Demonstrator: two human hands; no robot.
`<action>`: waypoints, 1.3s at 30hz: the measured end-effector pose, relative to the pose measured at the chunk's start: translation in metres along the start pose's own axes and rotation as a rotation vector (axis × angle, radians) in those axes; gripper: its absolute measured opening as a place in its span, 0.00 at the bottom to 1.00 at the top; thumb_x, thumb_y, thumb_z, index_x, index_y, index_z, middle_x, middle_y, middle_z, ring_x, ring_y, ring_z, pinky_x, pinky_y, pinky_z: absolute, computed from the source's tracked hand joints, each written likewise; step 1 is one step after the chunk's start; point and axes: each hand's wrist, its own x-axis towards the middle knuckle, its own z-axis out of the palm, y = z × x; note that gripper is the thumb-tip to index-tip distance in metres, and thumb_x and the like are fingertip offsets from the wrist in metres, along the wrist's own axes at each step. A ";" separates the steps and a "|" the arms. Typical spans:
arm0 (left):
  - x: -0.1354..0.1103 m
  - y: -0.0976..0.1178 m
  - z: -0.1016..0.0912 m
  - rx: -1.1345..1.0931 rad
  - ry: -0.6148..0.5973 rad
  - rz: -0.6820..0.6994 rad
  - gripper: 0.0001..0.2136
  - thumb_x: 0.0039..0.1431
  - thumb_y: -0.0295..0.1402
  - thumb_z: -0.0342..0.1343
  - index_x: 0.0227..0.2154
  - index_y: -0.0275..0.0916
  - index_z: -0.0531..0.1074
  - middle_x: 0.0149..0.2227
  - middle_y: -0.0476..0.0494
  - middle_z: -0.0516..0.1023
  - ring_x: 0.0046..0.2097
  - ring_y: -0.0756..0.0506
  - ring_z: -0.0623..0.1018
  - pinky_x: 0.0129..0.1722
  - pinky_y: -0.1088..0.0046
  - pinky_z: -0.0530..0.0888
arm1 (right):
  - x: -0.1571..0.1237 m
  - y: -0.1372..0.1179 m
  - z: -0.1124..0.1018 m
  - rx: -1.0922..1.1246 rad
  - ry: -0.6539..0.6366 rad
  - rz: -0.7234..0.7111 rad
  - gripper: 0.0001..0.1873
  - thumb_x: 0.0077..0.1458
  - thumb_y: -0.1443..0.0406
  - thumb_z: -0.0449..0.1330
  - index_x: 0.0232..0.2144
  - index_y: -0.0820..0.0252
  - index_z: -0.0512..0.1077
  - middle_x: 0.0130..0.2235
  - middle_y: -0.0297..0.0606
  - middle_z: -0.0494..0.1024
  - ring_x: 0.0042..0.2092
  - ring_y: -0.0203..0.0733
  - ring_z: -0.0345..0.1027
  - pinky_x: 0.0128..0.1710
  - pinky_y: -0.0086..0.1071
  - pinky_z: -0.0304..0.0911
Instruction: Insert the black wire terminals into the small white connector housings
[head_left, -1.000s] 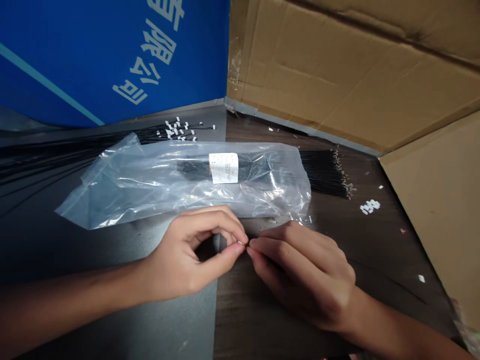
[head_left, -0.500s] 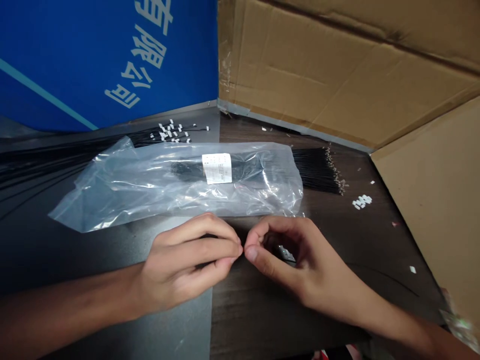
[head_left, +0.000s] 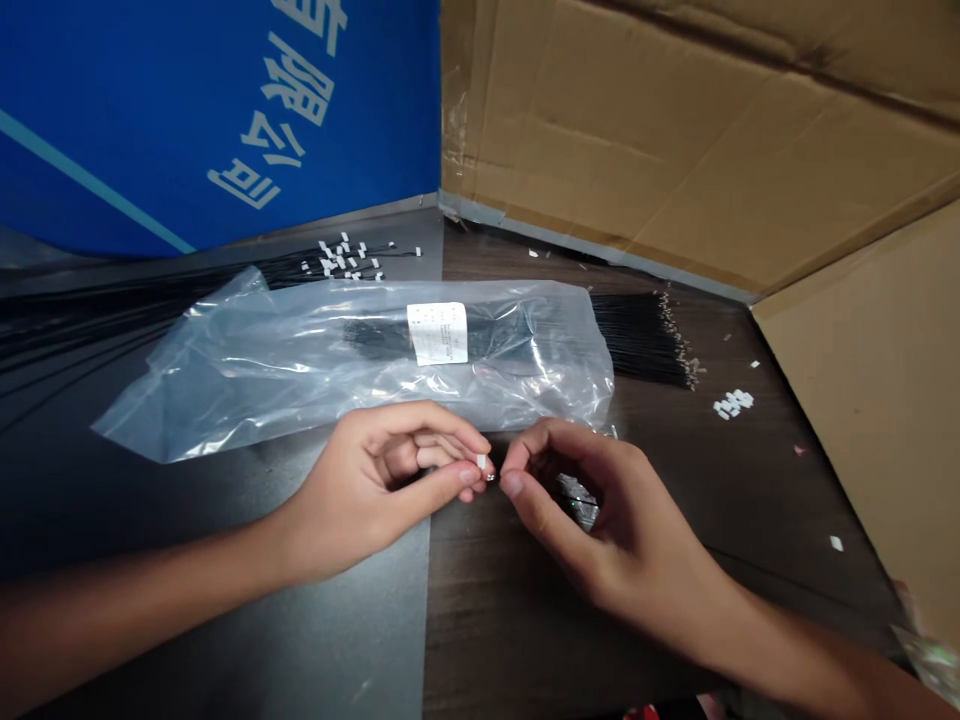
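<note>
White piece (head_left: 481, 461) too small to identify; black wires (head_left: 112, 290) cut off left

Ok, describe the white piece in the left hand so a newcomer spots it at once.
Find the clear bag lying across the table. Nearer the camera is the left hand, the white piece at its fingertips. Other white pieces lie on the table; this one is held.

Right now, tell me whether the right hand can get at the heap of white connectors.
Probably yes: nothing visible blocks the way from the right hand to the heap of white connectors, though it seems to hold a metal-tipped wire.
</note>
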 end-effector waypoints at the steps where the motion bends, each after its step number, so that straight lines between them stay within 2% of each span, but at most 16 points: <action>1: 0.000 0.000 0.000 -0.017 0.001 -0.014 0.08 0.56 0.17 0.67 0.36 0.34 0.82 0.32 0.46 0.87 0.33 0.53 0.86 0.37 0.86 0.83 | 0.000 0.000 0.000 -0.006 0.005 -0.005 0.04 0.68 0.66 0.62 0.37 0.55 0.76 0.35 0.29 0.79 0.35 0.33 0.71 0.35 0.26 0.66; 5: 0.002 -0.001 -0.002 -0.020 -0.009 -0.026 0.08 0.56 0.17 0.68 0.36 0.34 0.83 0.32 0.47 0.87 0.33 0.53 0.85 0.38 0.86 0.82 | 0.001 0.001 0.001 -0.020 0.021 -0.011 0.04 0.68 0.67 0.62 0.37 0.55 0.76 0.34 0.28 0.79 0.35 0.32 0.70 0.35 0.25 0.66; 10: 0.005 -0.002 -0.004 -0.018 -0.010 0.043 0.08 0.56 0.16 0.67 0.31 0.35 0.82 0.34 0.46 0.86 0.34 0.53 0.84 0.38 0.85 0.82 | 0.001 0.000 0.001 -0.039 0.014 -0.006 0.04 0.67 0.67 0.62 0.37 0.56 0.75 0.34 0.28 0.78 0.35 0.32 0.70 0.36 0.25 0.65; 26: 0.006 0.000 -0.003 0.007 -0.021 -0.030 0.06 0.57 0.18 0.68 0.33 0.35 0.83 0.34 0.45 0.88 0.36 0.53 0.86 0.40 0.86 0.82 | 0.000 0.000 0.000 0.010 0.014 0.029 0.05 0.70 0.65 0.62 0.39 0.56 0.77 0.36 0.32 0.81 0.38 0.36 0.73 0.38 0.28 0.67; 34: 0.006 0.000 -0.003 0.056 -0.017 -0.017 0.06 0.57 0.18 0.67 0.33 0.34 0.83 0.34 0.43 0.87 0.35 0.51 0.85 0.39 0.83 0.82 | 0.002 -0.002 0.002 0.010 0.017 0.043 0.05 0.68 0.65 0.63 0.37 0.57 0.77 0.34 0.32 0.79 0.34 0.35 0.71 0.35 0.27 0.67; 39: 0.004 -0.002 -0.005 0.024 -0.050 -0.027 0.06 0.60 0.18 0.66 0.34 0.35 0.83 0.35 0.43 0.87 0.38 0.51 0.86 0.42 0.82 0.82 | 0.002 -0.001 0.001 -0.003 -0.022 0.061 0.05 0.69 0.65 0.61 0.38 0.56 0.75 0.34 0.32 0.78 0.35 0.36 0.69 0.33 0.28 0.65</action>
